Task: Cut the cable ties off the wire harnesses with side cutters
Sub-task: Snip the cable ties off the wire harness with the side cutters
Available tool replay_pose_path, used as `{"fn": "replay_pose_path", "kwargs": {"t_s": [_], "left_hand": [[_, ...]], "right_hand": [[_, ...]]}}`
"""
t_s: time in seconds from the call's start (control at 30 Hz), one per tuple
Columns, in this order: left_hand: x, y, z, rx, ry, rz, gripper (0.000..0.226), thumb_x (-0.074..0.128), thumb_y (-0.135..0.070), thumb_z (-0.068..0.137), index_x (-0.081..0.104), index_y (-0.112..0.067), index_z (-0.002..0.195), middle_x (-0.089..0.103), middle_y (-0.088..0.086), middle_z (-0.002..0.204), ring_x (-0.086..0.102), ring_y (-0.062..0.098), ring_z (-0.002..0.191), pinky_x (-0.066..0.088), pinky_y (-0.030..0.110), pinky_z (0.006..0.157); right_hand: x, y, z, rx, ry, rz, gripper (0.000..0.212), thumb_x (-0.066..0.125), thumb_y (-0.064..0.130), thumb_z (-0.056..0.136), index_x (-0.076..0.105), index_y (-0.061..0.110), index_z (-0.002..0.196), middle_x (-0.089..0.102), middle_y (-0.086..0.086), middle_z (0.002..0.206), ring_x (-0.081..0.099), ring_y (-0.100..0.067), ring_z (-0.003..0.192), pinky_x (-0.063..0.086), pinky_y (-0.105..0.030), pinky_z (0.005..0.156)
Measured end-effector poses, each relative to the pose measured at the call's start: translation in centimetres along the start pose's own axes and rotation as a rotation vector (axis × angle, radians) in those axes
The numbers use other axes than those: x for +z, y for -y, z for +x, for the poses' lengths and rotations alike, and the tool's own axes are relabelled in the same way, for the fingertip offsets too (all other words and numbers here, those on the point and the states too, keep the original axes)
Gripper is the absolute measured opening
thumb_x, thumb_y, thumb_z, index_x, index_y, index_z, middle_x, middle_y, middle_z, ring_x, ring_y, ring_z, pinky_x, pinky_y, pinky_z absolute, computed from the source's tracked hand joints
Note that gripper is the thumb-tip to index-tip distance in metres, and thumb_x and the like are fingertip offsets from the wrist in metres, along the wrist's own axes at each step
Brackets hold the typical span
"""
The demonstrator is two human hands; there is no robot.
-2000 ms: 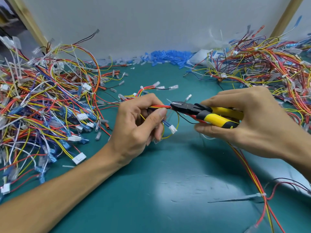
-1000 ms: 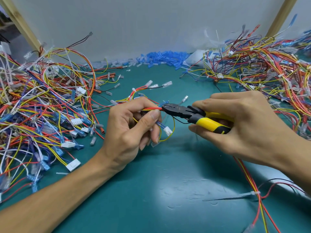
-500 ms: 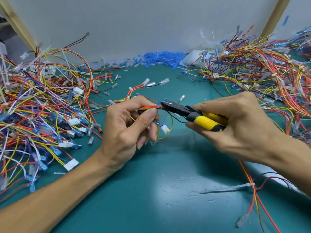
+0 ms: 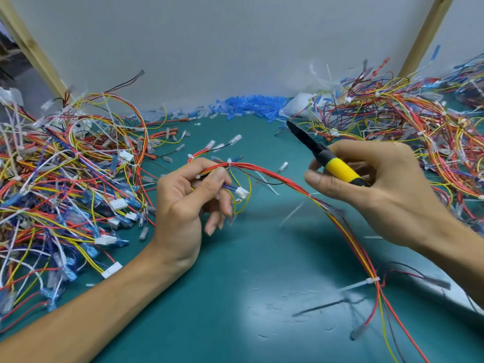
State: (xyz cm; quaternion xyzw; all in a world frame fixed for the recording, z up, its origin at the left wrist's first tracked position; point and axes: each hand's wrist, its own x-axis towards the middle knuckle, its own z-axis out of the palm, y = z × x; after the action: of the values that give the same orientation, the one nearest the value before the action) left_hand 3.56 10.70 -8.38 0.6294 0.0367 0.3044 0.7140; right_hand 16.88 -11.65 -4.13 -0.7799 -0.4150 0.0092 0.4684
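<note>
the cutters (image 4: 337, 169) sit half buried in the right hand (image 4: 379, 189), their dark tip too smeared to show the jaws. the harness (image 4: 275, 178) vanishes inside the left hand (image 4: 183, 205) and runs off the bottom edge. the left heap (image 4: 52, 179) and right heap (image 4: 419, 127) spill past the side edges. a pale tie (image 4: 293, 213) below the harness is a blur.

Teal table (image 4: 235, 289), blue sleeves (image 4: 251, 106) heaped against white wall (image 4: 235, 48), left post (image 4: 34, 56), right post (image 4: 424, 35)

A left pile (image 4: 60, 184) is heaped along the left edge of the counter (image 4: 235, 284), a right pile (image 4: 419, 127) at its far right corner. Loose sleeves (image 4: 251, 106) are banked along the back edge, between them.
</note>
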Motion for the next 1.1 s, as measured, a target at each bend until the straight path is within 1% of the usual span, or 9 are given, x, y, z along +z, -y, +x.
{"fn": "replay_pose_path", "kwargs": {"t_s": [0.07, 0.2, 0.4, 0.53, 0.6, 0.7, 0.77, 0.87, 1.1], "left_hand": [[0.0, 0.0, 0.2, -0.008, -0.023, -0.020, 0.020, 0.060, -0.019, 0.096, 0.070, -0.016, 0.078, 0.058, 0.010, 0.052, 0.034, 0.016, 0.027, 0.023, 0.036, 0.038], [0.1, 0.1, 0.6, 0.011, -0.078, -0.052, 0.013, 0.059, -0.016, 0.097, 0.064, -0.010, 0.086, 0.061, 0.011, 0.058, 0.039, 0.015, 0.031, 0.037, 0.025, 0.041], [0.3, 0.1, 0.8, 0.039, -0.125, -0.041, 0.005, 0.066, -0.021, 0.094, 0.069, -0.018, 0.092, 0.068, 0.012, 0.070, 0.057, 0.019, 0.047, 0.047, 0.025, 0.046], [0.4, -0.1, 0.7, 0.013, -0.129, -0.020, 0.013, 0.064, -0.019, 0.096, 0.072, -0.029, 0.097, 0.071, 0.012, 0.075, 0.062, 0.024, 0.044, 0.048, 0.026, 0.040], [0.2, 0.0, 0.8, 0.009, -0.103, 0.000, 0.019, 0.060, -0.013, 0.101, 0.068, -0.026, 0.113, 0.071, 0.013, 0.080, 0.063, 0.028, 0.045, 0.049, 0.027, 0.041], [-0.1, 0.0, 0.8, -0.018, -0.011, 0.034, 0.045, 0.060, -0.002, 0.097, 0.056, -0.028, 0.133, 0.071, 0.017, 0.089, 0.064, 0.033, 0.047, 0.051, 0.030, 0.044], [-0.1, -0.1, 0.7, -0.044, 0.042, 0.041, 0.060, 0.062, -0.001, 0.090, 0.052, -0.036, 0.137, 0.072, 0.018, 0.096, 0.064, 0.035, 0.045, 0.052, 0.033, 0.044], [-0.1, -0.3, 0.6, -0.052, 0.061, 0.048, 0.061, 0.061, -0.006, 0.091, 0.047, -0.040, 0.140, 0.073, 0.021, 0.102, 0.064, 0.037, 0.043, 0.051, 0.033, 0.043], [1.1, -0.8, -0.6, -0.011, 0.161, 0.293, 0.066, 0.059, -0.033, 0.100, 0.030, -0.062, 0.152, 0.078, 0.007, 0.110, 0.066, 0.041, 0.041, 0.049, 0.029, 0.037]], "right_hand": [[-0.3, 0.1, 0.3, 0.125, 0.053, 0.216, 0.033, 0.086, 0.038, 0.079, 0.073, 0.008, 0.078, 0.059, -0.006, 0.061, 0.048, -0.020, 0.054, 0.039, -0.030, 0.049], [-0.8, 0.1, 0.6, 0.375, 0.263, 0.519, 0.032, 0.089, 0.026, 0.074, 0.071, 0.000, 0.073, 0.066, -0.022, 0.069, 0.047, -0.025, 0.046, 0.034, -0.026, 0.047], [-0.6, 0.6, 0.2, 0.368, 0.494, 0.658, 0.021, 0.075, 0.024, 0.082, 0.066, 0.009, 0.071, 0.062, -0.014, 0.072, 0.040, -0.018, 0.047, 0.029, -0.022, 0.045], [-0.7, 0.7, 0.3, 0.426, 0.468, 0.751, 0.024, 0.078, 0.024, 0.081, 0.063, 0.006, 0.077, 0.045, -0.012, 0.069, 0.035, -0.016, 0.048, 0.023, -0.025, 0.043], [-0.7, 0.6, 0.4, 0.458, 0.458, 0.776, 0.017, 0.073, 0.020, 0.081, 0.066, 0.005, 0.084, 0.046, -0.010, 0.071, 0.034, -0.017, 0.051, 0.024, -0.024, 0.043], [-0.5, 0.3, 0.3, 0.477, 0.438, 0.819, 0.023, 0.070, 0.016, 0.079, 0.064, -0.003, 0.091, 0.047, -0.009, 0.072, 0.029, -0.020, 0.057, 0.021, -0.027, 0.045], [-0.3, 0.4, 0.3, 0.451, 0.378, 0.866, 0.011, 0.070, 0.014, 0.078, 0.068, 0.005, 0.084, 0.047, -0.009, 0.074, 0.029, -0.021, 0.061, 0.019, -0.031, 0.049], [-0.1, 0.3, 0.3, 0.410, 0.246, 0.909, 0.008, 0.071, 0.012, 0.077, 0.075, 0.016, 0.082, 0.046, -0.007, 0.077, 0.021, -0.027, 0.073, 0.025, -0.031, 0.052], [0.5, -0.2, 0.5, 0.268, -0.104, 0.626, 0.016, 0.071, 0.010, 0.074, 0.076, 0.018, 0.088, 0.050, -0.010, 0.069, 0.041, -0.020, 0.060, 0.037, -0.027, 0.052]]}}
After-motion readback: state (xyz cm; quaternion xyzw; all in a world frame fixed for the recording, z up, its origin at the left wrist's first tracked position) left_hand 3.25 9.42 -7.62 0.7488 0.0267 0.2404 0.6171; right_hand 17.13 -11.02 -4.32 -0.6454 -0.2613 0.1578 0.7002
